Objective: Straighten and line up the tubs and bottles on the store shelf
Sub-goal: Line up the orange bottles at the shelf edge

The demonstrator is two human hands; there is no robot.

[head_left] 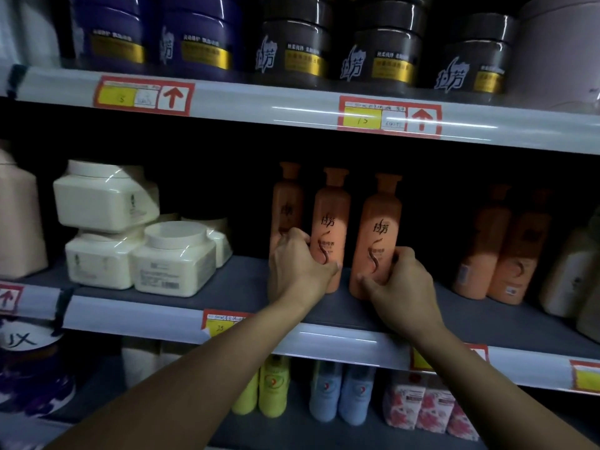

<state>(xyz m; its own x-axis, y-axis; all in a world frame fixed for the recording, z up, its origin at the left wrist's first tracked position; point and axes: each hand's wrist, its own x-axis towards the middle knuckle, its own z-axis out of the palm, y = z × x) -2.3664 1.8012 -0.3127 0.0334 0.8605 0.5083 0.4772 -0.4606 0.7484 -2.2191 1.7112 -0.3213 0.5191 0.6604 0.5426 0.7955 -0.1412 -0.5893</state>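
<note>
Head view: on the middle shelf, my left hand curls round the base of the middle orange bottle. At 3 o'clock of it, my right hand wraps the front orange bottle. I judge both low grips serve to slide the bottles level. The cream tubs sit askew at 9 o'clock.

The left hand hid the lower label of the middle orange bottle. At three o'clock, two shadowed orange bottles were blurred; price tags stayed illegible.
</note>
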